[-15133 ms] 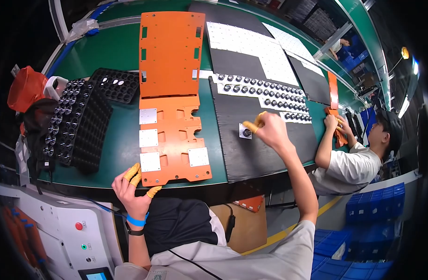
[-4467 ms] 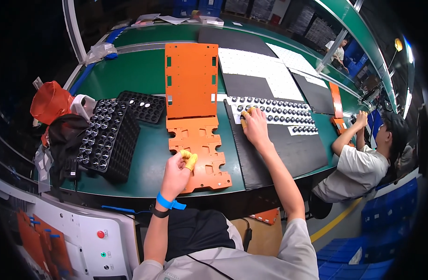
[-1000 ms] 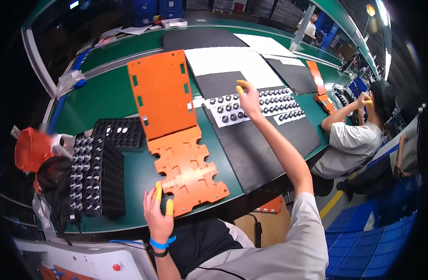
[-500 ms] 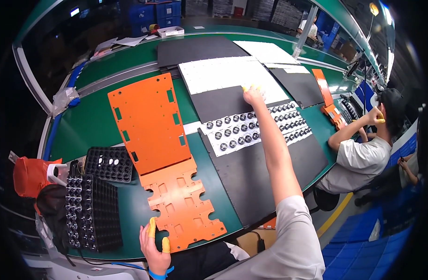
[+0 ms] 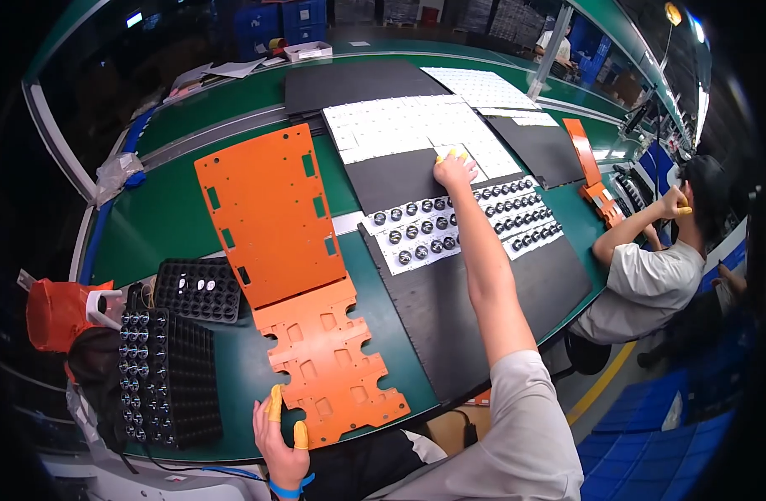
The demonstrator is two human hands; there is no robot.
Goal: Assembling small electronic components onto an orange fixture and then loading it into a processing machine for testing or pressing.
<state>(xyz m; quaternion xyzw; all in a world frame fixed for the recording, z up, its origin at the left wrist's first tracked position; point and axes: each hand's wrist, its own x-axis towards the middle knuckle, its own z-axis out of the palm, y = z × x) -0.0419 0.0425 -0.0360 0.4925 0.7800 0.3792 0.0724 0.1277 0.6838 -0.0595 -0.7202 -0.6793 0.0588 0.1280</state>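
My right hand (image 5: 455,170) reaches far forward, its yellow-cot fingertips closed on a small white board (image 5: 476,171) at the near edge of a white sheet of boards (image 5: 383,125). Its fingertips partly hide the grip. Just nearer, white strips carrying rows of round black-rimmed lenses (image 5: 427,225) lie on a black panel (image 5: 500,313). My left hand (image 5: 284,447), also in yellow finger cots, is open with fingers apart beside the near left corner of an orange fixture plate (image 5: 328,367). An upright orange plate (image 5: 270,217) with slots adjoins its far side.
At left stand a stack of black trays with round lenses (image 5: 161,380) and another black pocket tray (image 5: 197,292). More black panels (image 5: 358,83) lie at the back. A co-worker (image 5: 650,275) sits at right beside another orange fixture (image 5: 600,203).
The small white board at my right fingertips now shows apart from the sheet, slightly turned. My left hand stays by the fixture corner. The whole view has shifted slightly.
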